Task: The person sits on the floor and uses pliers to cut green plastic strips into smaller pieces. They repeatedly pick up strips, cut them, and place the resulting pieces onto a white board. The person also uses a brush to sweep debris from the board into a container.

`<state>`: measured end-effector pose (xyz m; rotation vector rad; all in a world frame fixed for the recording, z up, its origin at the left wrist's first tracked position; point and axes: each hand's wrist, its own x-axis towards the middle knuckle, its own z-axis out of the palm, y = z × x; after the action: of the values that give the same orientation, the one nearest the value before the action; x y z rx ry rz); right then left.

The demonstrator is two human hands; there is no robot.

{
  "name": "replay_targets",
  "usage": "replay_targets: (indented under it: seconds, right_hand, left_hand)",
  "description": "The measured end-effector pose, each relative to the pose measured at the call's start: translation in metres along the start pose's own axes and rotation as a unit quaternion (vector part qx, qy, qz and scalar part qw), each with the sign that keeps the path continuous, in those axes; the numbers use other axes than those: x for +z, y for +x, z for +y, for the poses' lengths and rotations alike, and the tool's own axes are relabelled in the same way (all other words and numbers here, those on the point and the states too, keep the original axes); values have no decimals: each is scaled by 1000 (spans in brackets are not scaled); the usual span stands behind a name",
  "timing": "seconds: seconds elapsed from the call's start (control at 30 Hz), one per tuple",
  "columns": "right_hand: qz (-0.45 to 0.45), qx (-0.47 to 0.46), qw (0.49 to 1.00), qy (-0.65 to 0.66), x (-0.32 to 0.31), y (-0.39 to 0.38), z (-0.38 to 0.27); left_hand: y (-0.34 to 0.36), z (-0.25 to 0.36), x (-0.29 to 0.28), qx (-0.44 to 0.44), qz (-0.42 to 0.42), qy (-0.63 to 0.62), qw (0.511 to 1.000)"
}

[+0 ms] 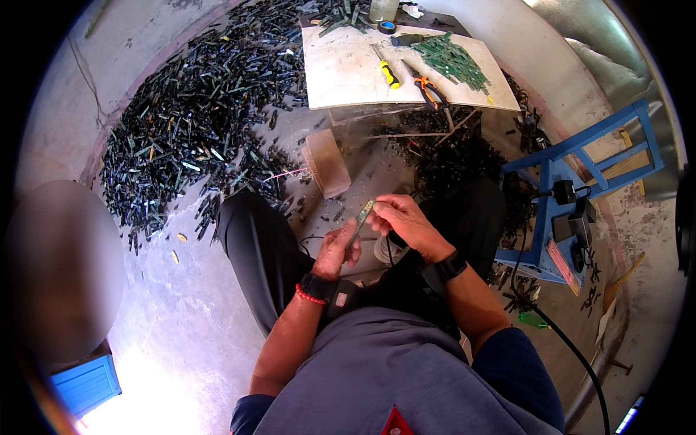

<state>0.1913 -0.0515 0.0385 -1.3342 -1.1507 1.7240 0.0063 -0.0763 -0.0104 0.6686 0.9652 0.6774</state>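
Note:
A narrow green strip with a row of gold-coloured spots, which looks like a small circuit board (365, 212), is held slanting between my hands over my lap. My left hand (335, 250) grips its lower end with closed fingers. At the upper end, my right hand (404, 220) pinches it between thumb and fingers. Beyond them, a pale board (341, 81) on a low table carries a yellow-and-black screwdriver (386, 70), orange-and-black pliers (428, 87) and a heap of green strips (455, 61).
A large heap of dark strips (206, 109) covers the floor at left. A brown folded sheet (328, 165) lies before my knees. On the right, a blue chair (540, 217) holds black adapters, and a black cable (573, 348) runs beside me. Blue tape (386, 27) sits on the table.

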Motion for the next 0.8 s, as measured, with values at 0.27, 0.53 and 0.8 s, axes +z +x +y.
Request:
replay_targets:
  seconds: [0.27,0.53,0.8]
  right_hand:
    - [18,12,1000,-6,3,2,1]
    - [22,11,1000,-4,0,6,10]
    - [14,12,1000,11,1,4,9]
  left_hand:
    - [2,-4,0,22,25,21,999]
    - [3,-8,-2,34,27,70,997]
    - [-1,-6,1,51,20,97,994]
